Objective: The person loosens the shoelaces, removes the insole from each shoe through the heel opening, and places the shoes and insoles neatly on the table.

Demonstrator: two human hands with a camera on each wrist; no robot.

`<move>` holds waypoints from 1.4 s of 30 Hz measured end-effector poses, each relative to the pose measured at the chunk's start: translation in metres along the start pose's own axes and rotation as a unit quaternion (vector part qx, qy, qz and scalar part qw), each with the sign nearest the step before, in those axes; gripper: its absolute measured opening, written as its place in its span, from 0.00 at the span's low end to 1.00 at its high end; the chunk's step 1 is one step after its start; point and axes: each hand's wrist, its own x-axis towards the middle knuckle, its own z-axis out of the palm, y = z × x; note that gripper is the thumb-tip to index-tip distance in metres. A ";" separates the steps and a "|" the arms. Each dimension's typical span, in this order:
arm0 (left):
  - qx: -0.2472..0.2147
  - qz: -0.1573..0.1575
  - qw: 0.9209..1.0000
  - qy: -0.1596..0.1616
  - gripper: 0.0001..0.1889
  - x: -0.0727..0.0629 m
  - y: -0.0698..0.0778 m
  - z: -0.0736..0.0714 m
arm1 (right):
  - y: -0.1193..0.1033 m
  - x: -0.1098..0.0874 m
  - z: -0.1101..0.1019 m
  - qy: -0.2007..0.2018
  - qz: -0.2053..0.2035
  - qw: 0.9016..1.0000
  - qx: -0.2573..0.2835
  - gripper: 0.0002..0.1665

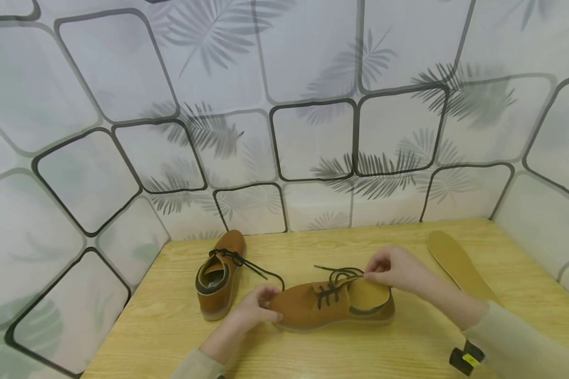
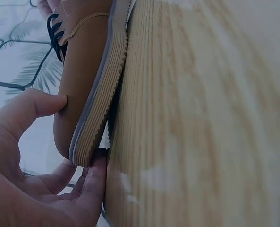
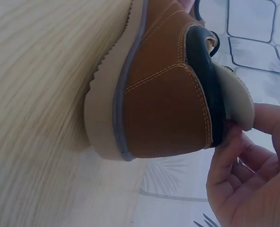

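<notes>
A brown lace-up shoe (image 1: 308, 305) with dark laces lies on the table, toe to the left, its opening facing up. My left hand (image 1: 256, 308) holds it at the toe. In the left wrist view the thumb touches the upper and the other fingers lie around the toe tip and by the ribbed sole (image 2: 99, 104). My right hand (image 1: 398, 271) pinches a pale rounded flap, apparently the shoe's tongue (image 3: 239, 99), between thumb and finger at the opening. The dark padded collar (image 3: 203, 71) and stitched heel (image 3: 163, 113) show beside it.
A second brown shoe (image 1: 232, 297) with tied dark laces stands at the left, toe away. A tan insole (image 1: 448, 252) lies at the right, partly behind my right forearm. A dark wrist device (image 1: 467, 358) is by the right sleeve. Patterned fabric walls surround the wooden table (image 1: 351, 352).
</notes>
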 end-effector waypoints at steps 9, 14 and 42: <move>-0.001 0.005 1.000 0.002 0.30 0.000 0.000 0.000 | 0.001 -0.014 0.000 0.030 -0.062 0.994 -0.087 0.03; -0.002 0.005 1.000 -0.004 0.30 -0.001 -0.001 -0.001 | 0.002 -0.021 0.001 0.059 -0.108 0.980 -0.154 0.05; 0.004 0.009 1.000 -0.001 0.30 0.000 -0.001 -0.001 | 0.017 -0.018 0.008 0.197 -0.485 0.787 -0.326 0.28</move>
